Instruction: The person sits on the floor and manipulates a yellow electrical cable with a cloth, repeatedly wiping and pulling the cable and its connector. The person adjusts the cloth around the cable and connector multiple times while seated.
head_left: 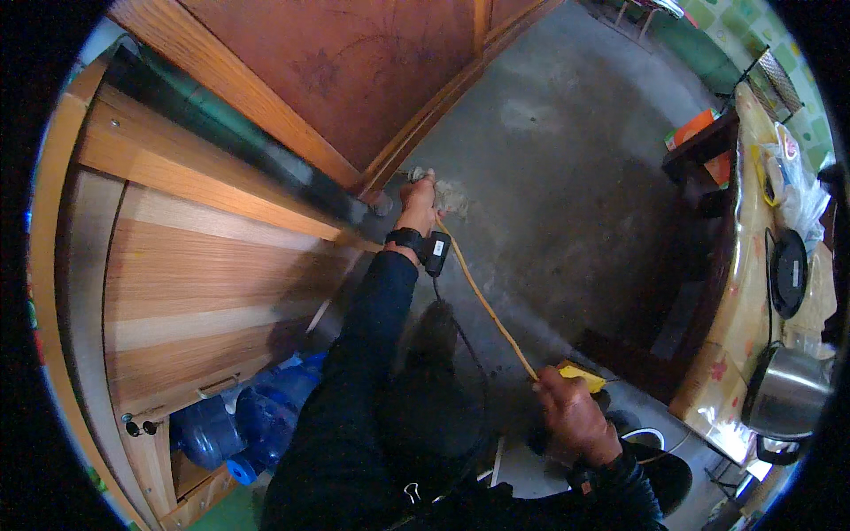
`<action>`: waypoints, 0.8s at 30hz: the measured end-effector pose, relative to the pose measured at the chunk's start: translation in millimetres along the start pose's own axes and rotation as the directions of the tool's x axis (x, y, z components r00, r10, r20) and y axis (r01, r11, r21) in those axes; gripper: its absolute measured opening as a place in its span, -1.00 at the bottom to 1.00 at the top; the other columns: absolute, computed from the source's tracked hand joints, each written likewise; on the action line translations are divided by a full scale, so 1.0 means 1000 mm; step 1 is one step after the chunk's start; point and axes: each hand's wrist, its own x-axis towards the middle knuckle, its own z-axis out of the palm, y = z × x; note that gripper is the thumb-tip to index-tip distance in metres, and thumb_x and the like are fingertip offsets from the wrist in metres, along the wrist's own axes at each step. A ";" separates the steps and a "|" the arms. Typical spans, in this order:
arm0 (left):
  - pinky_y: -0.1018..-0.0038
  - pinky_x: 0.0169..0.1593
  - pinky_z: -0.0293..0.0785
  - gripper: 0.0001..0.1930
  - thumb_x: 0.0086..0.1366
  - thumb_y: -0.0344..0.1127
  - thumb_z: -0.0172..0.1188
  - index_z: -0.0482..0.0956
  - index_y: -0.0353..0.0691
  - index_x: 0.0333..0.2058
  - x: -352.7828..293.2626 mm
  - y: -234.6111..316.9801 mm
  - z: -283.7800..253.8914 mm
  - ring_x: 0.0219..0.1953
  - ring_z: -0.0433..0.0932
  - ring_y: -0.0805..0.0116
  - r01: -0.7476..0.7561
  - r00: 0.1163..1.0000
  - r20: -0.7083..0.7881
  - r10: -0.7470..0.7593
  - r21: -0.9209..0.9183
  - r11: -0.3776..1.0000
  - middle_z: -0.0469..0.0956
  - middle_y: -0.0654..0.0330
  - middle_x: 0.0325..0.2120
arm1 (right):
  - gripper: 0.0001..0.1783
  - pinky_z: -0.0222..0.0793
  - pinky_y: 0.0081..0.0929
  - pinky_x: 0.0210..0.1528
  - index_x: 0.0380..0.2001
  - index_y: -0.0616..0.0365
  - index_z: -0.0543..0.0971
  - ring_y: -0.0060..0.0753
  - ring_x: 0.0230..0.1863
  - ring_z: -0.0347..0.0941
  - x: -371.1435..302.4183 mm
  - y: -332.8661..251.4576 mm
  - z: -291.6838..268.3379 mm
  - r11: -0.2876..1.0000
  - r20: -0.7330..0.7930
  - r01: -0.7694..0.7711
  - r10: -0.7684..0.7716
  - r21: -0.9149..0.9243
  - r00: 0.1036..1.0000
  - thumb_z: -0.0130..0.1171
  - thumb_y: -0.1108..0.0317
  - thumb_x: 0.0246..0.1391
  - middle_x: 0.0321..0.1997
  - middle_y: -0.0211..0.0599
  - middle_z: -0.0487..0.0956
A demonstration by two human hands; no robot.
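Grey floor [567, 159] is extending between a wooden cabinet [221, 265] and a cloth-covered table [722, 345]. One thin yellow length, cord or rod [479, 296], is running diagonally between two separated hands. Right hand [575, 416] is clamping its lower end; left hand [418, 199] is curling at its upper end, but what those fingers are gripping cannot be told. Blue bottles [274, 403] are resting at the cabinet's lower edge, contents indistinct. Near the table's lower right corner, a steel kettle [792, 394] is standing; a plastic bag [797, 186] is lying farther up, contents unclear. Beside the left hand, a reddish-brown panel's [354, 71] lower corner is limiting clearance.
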 end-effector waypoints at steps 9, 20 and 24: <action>0.13 -0.15 0.71 -0.74 0.55 -0.17 0.19 0.55 -0.22 0.03 -0.106 -0.046 0.027 -0.14 0.72 0.06 0.040 0.956 0.292 0.026 -0.219 0.975 0.69 0.05 -0.15 | -0.86 0.40 0.14 -0.44 -0.08 0.16 0.57 0.39 -0.45 0.55 0.034 0.022 0.008 0.985 -0.053 0.028 -0.038 -0.172 0.998 0.23 0.42 0.34 -0.49 0.21 0.57; 0.08 -0.24 0.67 -0.68 0.43 -0.17 0.31 0.58 -0.28 -0.01 0.060 -0.028 -0.001 -0.14 0.65 0.07 -0.100 0.991 -0.102 0.083 -0.172 0.980 0.64 0.01 -0.08 | -0.87 0.45 0.05 -0.39 -0.14 0.19 0.52 0.40 -0.39 0.56 0.006 -0.011 -0.008 0.992 0.114 -0.123 0.118 0.036 0.986 0.25 0.46 0.31 -0.41 0.18 0.60; 0.01 -0.22 0.67 -0.70 0.48 -0.15 0.25 0.57 -0.19 0.04 0.016 -0.053 0.000 -0.14 0.66 0.04 0.050 0.982 0.190 0.018 -0.346 0.937 0.64 0.04 -0.07 | -0.90 0.43 0.09 -0.36 -0.17 0.21 0.52 0.42 -0.36 0.55 0.021 -0.001 -0.011 0.987 0.141 -0.128 0.140 -0.096 0.980 0.23 0.47 0.31 -0.42 0.20 0.58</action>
